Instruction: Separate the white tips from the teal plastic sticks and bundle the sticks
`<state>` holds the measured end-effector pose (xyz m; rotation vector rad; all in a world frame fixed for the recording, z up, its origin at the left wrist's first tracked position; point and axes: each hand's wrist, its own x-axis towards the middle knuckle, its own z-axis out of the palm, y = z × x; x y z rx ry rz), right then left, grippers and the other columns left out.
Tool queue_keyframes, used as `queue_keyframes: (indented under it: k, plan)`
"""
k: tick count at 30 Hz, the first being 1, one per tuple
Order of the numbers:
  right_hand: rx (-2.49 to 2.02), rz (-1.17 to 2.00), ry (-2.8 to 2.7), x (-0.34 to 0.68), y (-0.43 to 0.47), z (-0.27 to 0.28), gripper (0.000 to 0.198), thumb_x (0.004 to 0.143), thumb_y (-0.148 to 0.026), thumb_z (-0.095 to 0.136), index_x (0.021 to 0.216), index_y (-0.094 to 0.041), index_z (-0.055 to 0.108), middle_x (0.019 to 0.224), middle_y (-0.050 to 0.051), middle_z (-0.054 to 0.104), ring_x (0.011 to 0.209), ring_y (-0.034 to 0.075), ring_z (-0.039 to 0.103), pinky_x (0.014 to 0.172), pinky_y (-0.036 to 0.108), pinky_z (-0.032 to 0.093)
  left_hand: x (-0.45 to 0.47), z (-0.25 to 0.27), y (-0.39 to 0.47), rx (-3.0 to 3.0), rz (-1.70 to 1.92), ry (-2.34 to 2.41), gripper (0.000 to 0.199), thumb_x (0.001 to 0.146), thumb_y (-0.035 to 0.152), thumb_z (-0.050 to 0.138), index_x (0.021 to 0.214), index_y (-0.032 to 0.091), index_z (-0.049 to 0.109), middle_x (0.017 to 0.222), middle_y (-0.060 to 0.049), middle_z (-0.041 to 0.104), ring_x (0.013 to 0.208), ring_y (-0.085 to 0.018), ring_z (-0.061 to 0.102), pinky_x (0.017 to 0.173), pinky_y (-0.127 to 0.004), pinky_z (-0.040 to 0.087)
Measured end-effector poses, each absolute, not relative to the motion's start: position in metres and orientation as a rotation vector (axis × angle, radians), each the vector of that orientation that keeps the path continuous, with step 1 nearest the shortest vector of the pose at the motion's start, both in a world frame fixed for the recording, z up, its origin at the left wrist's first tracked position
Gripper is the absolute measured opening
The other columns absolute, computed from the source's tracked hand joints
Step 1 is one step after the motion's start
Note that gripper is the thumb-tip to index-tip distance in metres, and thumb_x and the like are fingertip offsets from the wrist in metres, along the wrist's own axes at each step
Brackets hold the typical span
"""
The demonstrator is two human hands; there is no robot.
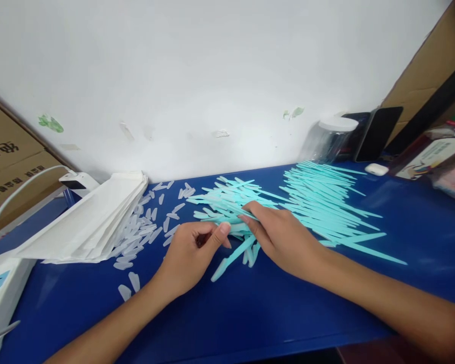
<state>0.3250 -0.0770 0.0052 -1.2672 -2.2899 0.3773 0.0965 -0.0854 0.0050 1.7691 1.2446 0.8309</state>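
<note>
A turquoise eyebrow razor is held between my two hands, above the front of a loose pile of similar razors. My left hand is closed, with thumb and fingers pinching its left end; whether a cap is there too is hidden. Fingers of my right hand are closed on its other side. One razor lies slanting below the hands. Small translucent blade caps are scattered to the left of my left hand. A larger, aligned heap of turquoise razors spreads out to the right.
On the blue table, a stack of white paper sleeves lies left, near a power strip and a white device with a cable. Behind right stand a clear jar, a phone and a dark bottle.
</note>
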Motion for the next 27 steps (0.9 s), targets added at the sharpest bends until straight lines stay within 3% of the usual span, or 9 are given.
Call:
queue_keyframes:
  k: [5,8,11,14,17,22,27]
  plan:
    - [-1.278,0.362,-2.149,0.345,-0.059,0.008,0.030,0.115,-0.041,0.040,0.089,-0.026,0.040,0.063,-0.005,0.044,0.053,0.016,0.040,0.055,0.032,0.025,0.072,0.010,-0.066,1.260,0.860,1.210,0.039,0.099,0.049,0.050,0.080,0.020,0.067,0.060,0.007,0.029,0.044,-0.009,0.019,0.042,-0.025,0.020]
    - [-1.300,0.331,-2.107,0.354,-0.050,0.010,0.034,0.114,-0.041,0.042,0.084,-0.027,0.034,0.060,-0.006,0.038,0.052,0.016,0.036,0.055,0.033,0.023,0.046,0.021,-0.051,1.434,0.831,1.353,0.026,0.097,0.044,0.055,0.090,0.021,0.065,0.062,0.008,0.027,0.047,-0.010,0.019,0.043,-0.024,0.017]
    - [-1.293,0.331,-2.099,0.356,-0.048,0.013,0.036,0.114,-0.040,0.043,0.082,-0.027,0.033,0.058,-0.008,0.034,0.049,0.015,0.032,0.054,0.033,0.022,0.022,0.037,-0.044,2.015,0.516,1.478,0.029,0.092,0.050,0.071,0.090,0.021,0.071,0.062,0.006,0.035,0.053,-0.012,0.032,0.050,-0.023,0.025]
    - [-1.275,0.335,-2.116,0.357,-0.049,0.014,0.035,0.114,-0.040,0.042,0.083,-0.027,0.033,0.058,-0.008,0.034,0.049,0.015,0.032,0.053,0.033,0.022,0.008,0.047,-0.045,2.111,0.082,1.348,0.029,0.089,0.051,0.077,0.104,0.027,0.078,0.067,0.005,0.037,0.056,-0.013,0.034,0.051,-0.024,0.029]
    - [-1.275,0.350,-2.136,0.357,-0.050,0.014,0.035,0.114,-0.040,0.041,0.083,-0.027,0.033,0.058,-0.008,0.033,0.049,0.015,0.031,0.054,0.033,0.022,0.006,0.047,-0.047,2.122,-0.016,1.288,0.032,0.088,0.048,0.077,0.115,0.031,0.081,0.073,0.003,0.042,0.058,-0.014,0.039,0.053,-0.024,0.032]
    - [-1.293,0.366,-2.165,0.356,-0.050,0.014,0.035,0.114,-0.042,0.040,0.083,-0.027,0.033,0.060,-0.007,0.035,0.050,0.015,0.033,0.054,0.033,0.022,0.008,0.039,-0.042,2.128,-0.021,1.359,0.024,0.084,0.051,0.080,0.092,0.028,0.082,0.071,0.002,0.046,0.058,-0.016,0.046,0.053,-0.025,0.031]
    - [-1.288,0.385,-2.187,0.357,-0.050,0.014,0.036,0.114,-0.043,0.040,0.083,-0.027,0.034,0.061,-0.006,0.036,0.051,0.015,0.034,0.054,0.033,0.023,0.012,0.035,-0.042,2.150,0.016,1.443,0.031,0.090,0.056,0.074,0.088,0.025,0.077,0.071,0.000,0.054,0.059,-0.017,0.047,0.053,-0.027,0.028]
